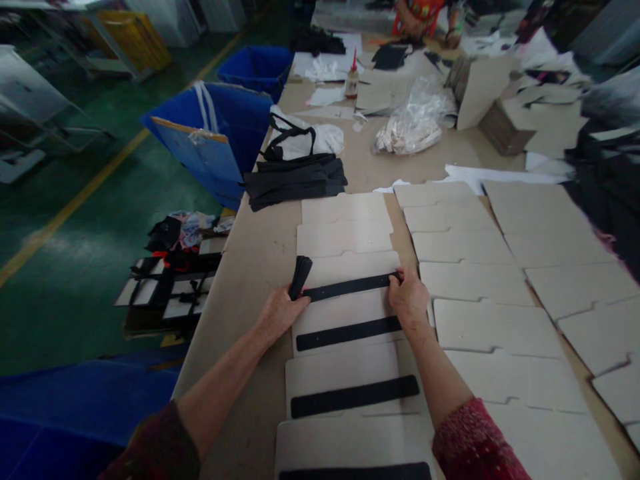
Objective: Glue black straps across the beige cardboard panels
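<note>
at your far left, between nine and ten o'clock from the middle of the view, a yellow line runs along the green floor. a pile of black and white things lies on the floor between eight and nine o'clock, and a blue bin stands between ten and eleven, just beside the surface. a stack of dark strips rests there at about eleven o'clock. your left hand, near seven o'clock, is closed on a bundle of black strips and on the left end of a single black strip. that strip stretches across the middle column of pale cards, between four and five o'clock; toward six, three more strips lie on cards nearer you. at about four o'clock your right hand pinches the strip's other end. a clear plastic bag lies between one and two o'clock, with a co-worker past it at about one. next come two further columns of cards, between three and four o'clock, and dark fabric at your far right, just above three o'clock
</note>
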A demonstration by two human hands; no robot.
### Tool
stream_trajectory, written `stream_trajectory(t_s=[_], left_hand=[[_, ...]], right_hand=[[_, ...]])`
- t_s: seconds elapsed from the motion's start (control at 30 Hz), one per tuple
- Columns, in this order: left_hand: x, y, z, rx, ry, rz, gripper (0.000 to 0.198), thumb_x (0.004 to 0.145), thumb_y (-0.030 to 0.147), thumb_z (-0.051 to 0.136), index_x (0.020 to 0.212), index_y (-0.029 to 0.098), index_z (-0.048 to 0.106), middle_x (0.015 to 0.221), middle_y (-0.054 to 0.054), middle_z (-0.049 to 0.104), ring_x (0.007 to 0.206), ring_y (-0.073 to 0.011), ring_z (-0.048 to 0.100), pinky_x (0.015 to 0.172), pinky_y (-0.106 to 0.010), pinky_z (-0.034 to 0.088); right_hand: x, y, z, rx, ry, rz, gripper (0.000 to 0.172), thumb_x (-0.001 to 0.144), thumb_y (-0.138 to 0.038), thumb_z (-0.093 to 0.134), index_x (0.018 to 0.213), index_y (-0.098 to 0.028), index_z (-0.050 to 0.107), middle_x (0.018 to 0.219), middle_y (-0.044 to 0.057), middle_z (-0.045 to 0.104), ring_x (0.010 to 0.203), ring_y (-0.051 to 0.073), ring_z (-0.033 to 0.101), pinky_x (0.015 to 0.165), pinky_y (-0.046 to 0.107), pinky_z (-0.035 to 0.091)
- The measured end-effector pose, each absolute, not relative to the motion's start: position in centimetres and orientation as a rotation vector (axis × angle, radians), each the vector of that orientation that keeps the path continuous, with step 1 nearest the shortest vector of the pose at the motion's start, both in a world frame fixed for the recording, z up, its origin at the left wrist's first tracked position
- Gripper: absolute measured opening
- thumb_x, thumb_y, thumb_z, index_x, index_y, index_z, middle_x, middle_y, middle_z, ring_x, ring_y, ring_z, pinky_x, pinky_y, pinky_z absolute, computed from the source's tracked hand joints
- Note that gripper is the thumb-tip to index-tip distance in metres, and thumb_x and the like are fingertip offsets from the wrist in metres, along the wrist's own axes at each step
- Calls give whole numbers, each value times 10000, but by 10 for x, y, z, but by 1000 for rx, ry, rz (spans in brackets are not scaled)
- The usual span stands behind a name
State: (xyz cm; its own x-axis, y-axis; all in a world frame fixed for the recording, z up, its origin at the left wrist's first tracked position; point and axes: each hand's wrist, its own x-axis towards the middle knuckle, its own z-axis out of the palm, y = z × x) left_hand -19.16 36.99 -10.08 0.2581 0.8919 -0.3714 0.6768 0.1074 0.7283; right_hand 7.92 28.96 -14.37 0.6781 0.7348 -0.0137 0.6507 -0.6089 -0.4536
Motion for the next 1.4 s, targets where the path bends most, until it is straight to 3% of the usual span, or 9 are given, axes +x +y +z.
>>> stream_trajectory(t_s=[0.13, 0.43, 0.57, 1.07, 1.4], left_hand=[[-192, 364, -99, 1577, 1496, 294, 300, 793, 283, 605, 1031, 171, 749, 682, 8, 676, 674, -189, 631, 654, -271, 431], [-190, 350, -88, 1636, 1527, 250, 172, 824, 240, 611, 903, 167, 746, 660, 6, 644, 658, -168, 612, 609, -246, 395], [-185, 364, -95, 1647, 1630, 212, 219, 849, 244, 618, 1006, 157, 744, 744, -34, 705, 734, -187, 660, 652, -252, 428], [-176, 382, -124, 1733, 1771, 104, 256, 857, 261, 606, 1061, 146, 709, 971, -144, 755, 954, -279, 703, 783, -312, 480], [-174, 379, -124, 1779, 1790, 83, 254, 873, 258, 593, 1082, 152, 691, 1025, -137, 752, 1003, -277, 696, 810, -309, 486]], right_hand=[[79, 289, -150, -2399, -1157, 177, 261, 894, -208, 521, 1125, -130, 614, 1029, 151, 684, 925, 273, 629, 808, 369, 448], [85, 287, -168, -2239, -1279, -5, 263, 847, -200, 518, 1057, -90, 632, 1002, 193, 614, 991, 293, 540, 902, 414, 456], [86, 286, -172, -2237, -1300, 27, 250, 851, -190, 500, 1040, -96, 634, 965, 172, 620, 924, 272, 556, 865, 391, 460], [84, 286, -169, -2240, -1265, 64, 246, 852, -200, 491, 1031, -109, 633, 966, 170, 621, 930, 281, 561, 862, 394, 456], [82, 286, -168, -2248, -1252, 55, 237, 849, -211, 490, 1009, -123, 640, 954, 162, 626, 910, 280, 565, 833, 391, 458]])
